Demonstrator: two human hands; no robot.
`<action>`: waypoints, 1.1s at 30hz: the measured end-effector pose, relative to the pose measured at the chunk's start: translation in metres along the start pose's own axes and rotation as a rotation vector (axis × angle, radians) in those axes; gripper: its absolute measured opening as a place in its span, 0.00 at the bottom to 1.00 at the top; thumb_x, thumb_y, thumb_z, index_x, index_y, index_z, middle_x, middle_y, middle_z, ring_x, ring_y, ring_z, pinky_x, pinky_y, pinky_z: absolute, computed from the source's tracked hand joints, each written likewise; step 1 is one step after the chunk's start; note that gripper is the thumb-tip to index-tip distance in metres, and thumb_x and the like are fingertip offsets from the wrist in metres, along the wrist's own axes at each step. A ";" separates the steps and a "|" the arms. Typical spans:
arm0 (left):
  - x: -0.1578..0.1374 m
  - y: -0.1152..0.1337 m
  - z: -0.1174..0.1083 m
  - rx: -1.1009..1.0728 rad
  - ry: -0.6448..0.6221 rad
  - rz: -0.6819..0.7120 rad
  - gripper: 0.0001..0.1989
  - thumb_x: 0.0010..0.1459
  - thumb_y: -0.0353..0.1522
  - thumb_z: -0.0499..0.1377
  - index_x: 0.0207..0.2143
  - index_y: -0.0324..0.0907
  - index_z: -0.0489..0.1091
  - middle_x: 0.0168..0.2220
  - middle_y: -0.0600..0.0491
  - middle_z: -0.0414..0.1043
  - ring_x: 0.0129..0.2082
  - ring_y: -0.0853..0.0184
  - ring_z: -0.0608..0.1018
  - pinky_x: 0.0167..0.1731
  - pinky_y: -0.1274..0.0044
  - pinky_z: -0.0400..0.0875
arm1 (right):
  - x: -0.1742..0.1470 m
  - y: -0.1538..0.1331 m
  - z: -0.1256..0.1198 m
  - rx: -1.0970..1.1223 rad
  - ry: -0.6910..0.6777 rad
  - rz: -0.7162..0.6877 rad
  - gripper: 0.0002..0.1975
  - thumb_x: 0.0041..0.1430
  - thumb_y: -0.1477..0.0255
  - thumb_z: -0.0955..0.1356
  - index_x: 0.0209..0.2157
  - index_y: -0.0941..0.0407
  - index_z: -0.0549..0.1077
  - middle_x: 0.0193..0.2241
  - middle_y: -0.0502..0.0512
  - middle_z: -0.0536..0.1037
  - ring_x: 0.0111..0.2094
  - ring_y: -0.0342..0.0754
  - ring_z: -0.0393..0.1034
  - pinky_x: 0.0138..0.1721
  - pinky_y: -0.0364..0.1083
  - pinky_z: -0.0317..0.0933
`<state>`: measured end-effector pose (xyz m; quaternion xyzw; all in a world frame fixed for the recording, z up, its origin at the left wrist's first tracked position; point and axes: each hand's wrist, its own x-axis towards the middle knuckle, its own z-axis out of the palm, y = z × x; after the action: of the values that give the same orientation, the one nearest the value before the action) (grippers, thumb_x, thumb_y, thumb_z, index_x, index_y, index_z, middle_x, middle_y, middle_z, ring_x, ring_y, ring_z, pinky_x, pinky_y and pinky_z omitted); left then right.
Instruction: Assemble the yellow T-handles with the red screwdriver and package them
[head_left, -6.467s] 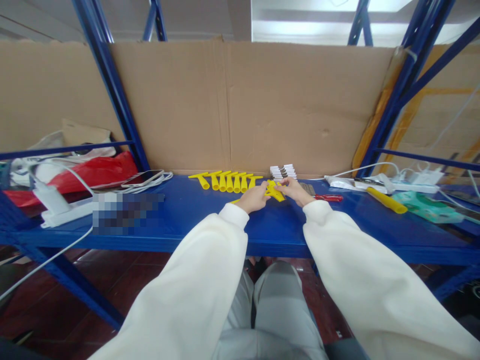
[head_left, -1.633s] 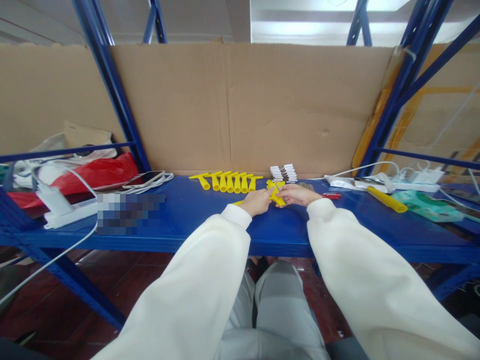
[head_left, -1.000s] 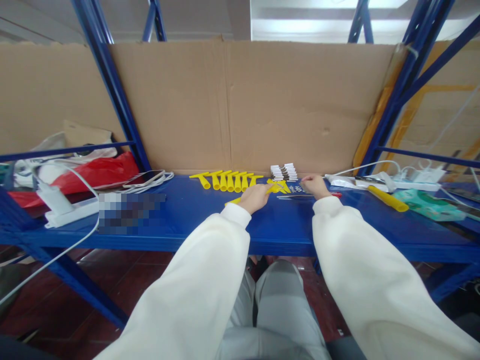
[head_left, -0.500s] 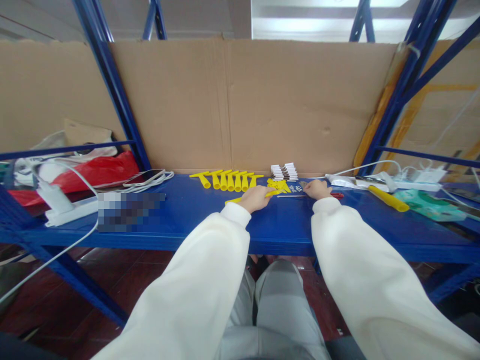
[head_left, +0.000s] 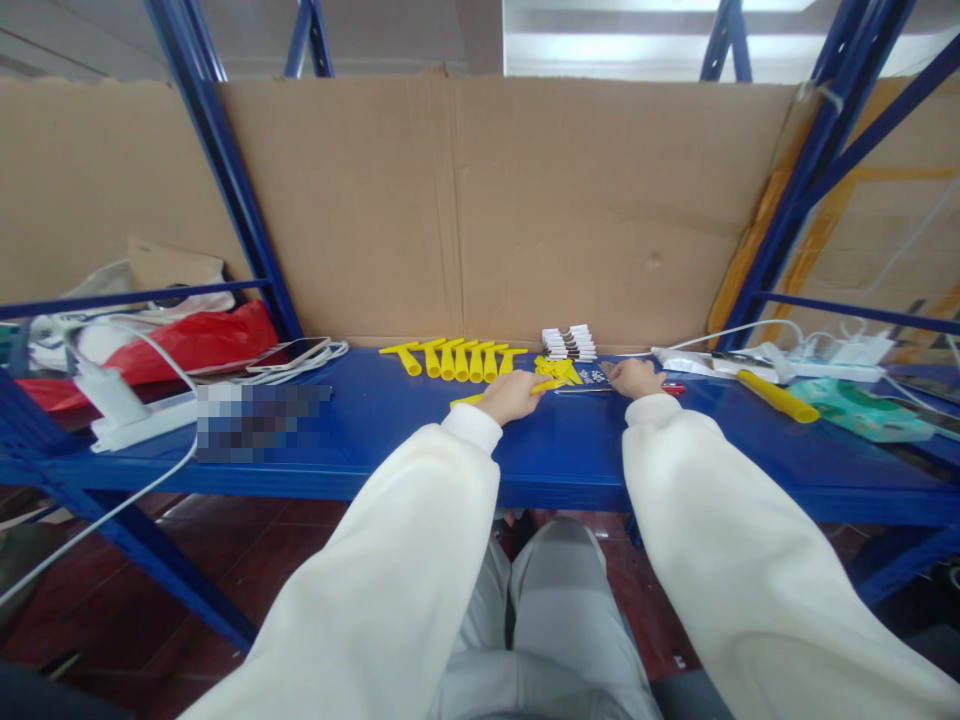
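My left hand (head_left: pixel 511 397) is closed around a yellow plastic handle (head_left: pixel 466 401), whose ends stick out on both sides of the fingers. Its right end lies close to a pile of flat yellow pieces (head_left: pixel 556 370). At a scatter of tiny silvery screws (head_left: pixel 593 378), my right hand (head_left: pixel 634 379) has its fingertips pinched together; what they hold, if anything, is too small to make out. Under or beside that hand lies a screwdriver with a red handle (head_left: pixel 674 389), partly hidden, its thin shaft (head_left: pixel 585 391) pointing left.
Several yellow T-shaped handles (head_left: pixel 459 362) stand in a row at the back. Behind the pile sit stacked white pieces with dark parts (head_left: pixel 568 343). A yellow tube (head_left: pixel 778 397) and a green packet (head_left: pixel 862 408) lie right. A power strip (head_left: pixel 142 425) is left; cardboard (head_left: pixel 525 210) closes the back.
My right hand has shifted very slightly over the screws, with its fingers still pinched. The left hand and its yellow handle stay in place.
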<state>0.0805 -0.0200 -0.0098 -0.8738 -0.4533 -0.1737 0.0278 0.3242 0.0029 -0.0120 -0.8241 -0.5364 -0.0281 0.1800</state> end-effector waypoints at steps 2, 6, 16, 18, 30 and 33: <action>0.000 0.000 0.000 0.002 -0.001 0.001 0.21 0.66 0.34 0.55 0.60 0.47 0.71 0.54 0.46 0.77 0.55 0.57 0.78 0.54 0.71 0.71 | 0.000 0.000 0.000 0.007 -0.001 -0.001 0.12 0.56 0.75 0.68 0.39 0.52 0.82 0.52 0.61 0.76 0.58 0.62 0.62 0.57 0.64 0.54; 0.000 0.000 0.000 0.002 0.001 0.006 0.20 0.66 0.34 0.55 0.60 0.47 0.71 0.54 0.46 0.77 0.55 0.57 0.78 0.54 0.71 0.70 | 0.000 0.000 0.000 0.020 0.001 -0.019 0.10 0.55 0.76 0.68 0.35 0.53 0.81 0.50 0.61 0.77 0.58 0.62 0.62 0.57 0.65 0.55; -0.001 0.000 0.000 0.001 -0.001 -0.003 0.21 0.66 0.34 0.55 0.60 0.49 0.71 0.55 0.48 0.77 0.55 0.58 0.77 0.55 0.71 0.70 | 0.003 -0.004 -0.002 -0.038 -0.076 -0.011 0.07 0.55 0.73 0.70 0.37 0.57 0.78 0.50 0.69 0.76 0.59 0.66 0.62 0.56 0.66 0.56; -0.001 0.000 -0.001 0.001 -0.001 -0.005 0.21 0.66 0.34 0.55 0.60 0.49 0.71 0.55 0.48 0.76 0.56 0.57 0.77 0.55 0.70 0.70 | 0.002 -0.006 -0.003 -0.047 -0.115 0.019 0.08 0.57 0.72 0.69 0.39 0.58 0.78 0.53 0.69 0.74 0.61 0.66 0.60 0.57 0.65 0.55; -0.001 0.000 -0.001 -0.007 -0.002 -0.002 0.21 0.66 0.34 0.55 0.60 0.48 0.71 0.55 0.47 0.76 0.56 0.58 0.77 0.55 0.72 0.70 | 0.003 -0.006 0.001 -0.030 -0.078 0.001 0.12 0.59 0.72 0.67 0.43 0.57 0.79 0.52 0.68 0.76 0.60 0.66 0.63 0.57 0.64 0.57; -0.001 0.000 -0.001 -0.007 0.000 -0.001 0.20 0.66 0.35 0.55 0.60 0.48 0.71 0.55 0.48 0.76 0.55 0.58 0.77 0.55 0.72 0.70 | 0.007 -0.005 0.003 0.112 -0.023 -0.048 0.10 0.57 0.76 0.66 0.38 0.58 0.78 0.43 0.65 0.80 0.51 0.60 0.71 0.54 0.60 0.60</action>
<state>0.0800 -0.0208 -0.0095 -0.8737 -0.4531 -0.1751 0.0248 0.3226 0.0121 -0.0123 -0.7999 -0.5588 0.0070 0.2189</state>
